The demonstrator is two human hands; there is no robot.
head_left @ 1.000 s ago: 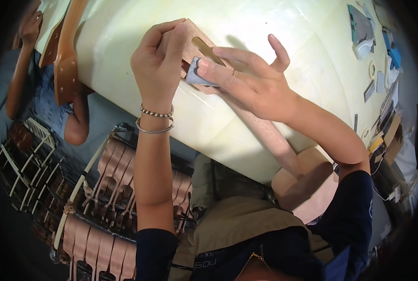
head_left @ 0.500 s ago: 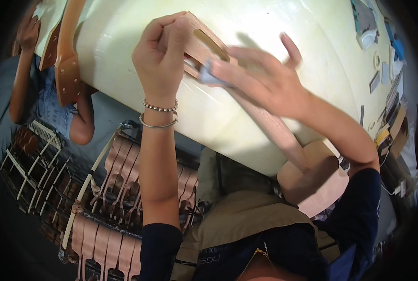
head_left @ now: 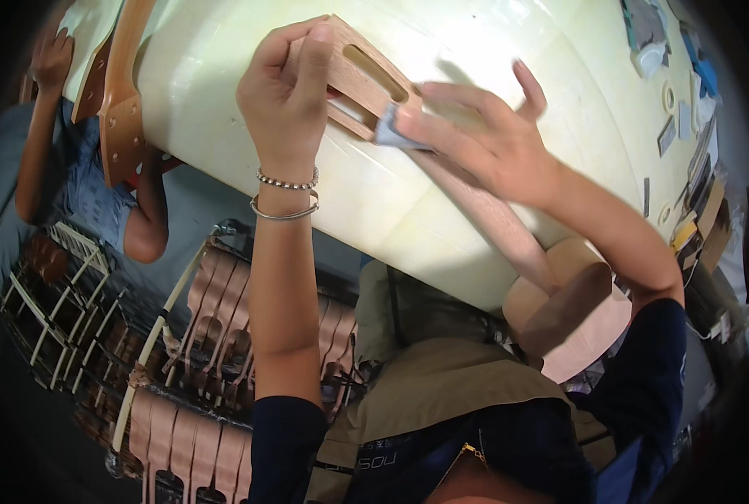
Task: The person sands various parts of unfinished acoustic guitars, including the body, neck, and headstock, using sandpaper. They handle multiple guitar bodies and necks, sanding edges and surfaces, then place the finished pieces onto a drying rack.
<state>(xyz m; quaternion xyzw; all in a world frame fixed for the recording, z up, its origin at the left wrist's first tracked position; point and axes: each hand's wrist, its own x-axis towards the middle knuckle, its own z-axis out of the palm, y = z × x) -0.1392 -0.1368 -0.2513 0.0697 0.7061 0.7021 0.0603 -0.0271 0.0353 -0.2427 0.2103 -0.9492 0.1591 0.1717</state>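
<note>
Compared with the frame one second back, both hands sit higher in view and the slotted pale-brown wooden guitar neck (head_left: 366, 80) lies more steeply across the cream desk (head_left: 559, 92); the small grey-blue abrasive pad (head_left: 388, 128) has travelled slightly along the headstock edge.

Item under work: unfinished wooden neck, headstock end raised near the desk's near edge, shaft running down and right to a rounded heel (head_left: 563, 307) that overhangs the desk above the person's lap. Judged stiff and moderately light; bare wood gives good friction. The slotted headstock is the thin, weaker part, so support is best taken on the solid wood beside the slots and along the shaft, not across the slot bars.

Left hand (head_left: 286, 92): fingers curled and pressed together over the headstock's top end, thumb side gripping, steadying it. Two thin metal bracelets (head_left: 284, 193) sit at the wrist.

Right hand (head_left: 483, 143): index and middle fingers extended, pressing the pad against the headstock's lower edge; the remaining fingers are spread and lifted clear.

Surroundings: small tools and scraps (head_left: 677, 109) lie along the desk's far right side. A second neck with drilled headstock (head_left: 122, 118) rests at the desk's left end, attended by another person's arm (head_left: 38, 134). Racks of further unfinished necks (head_left: 206, 336) stand below on the floor.
</note>
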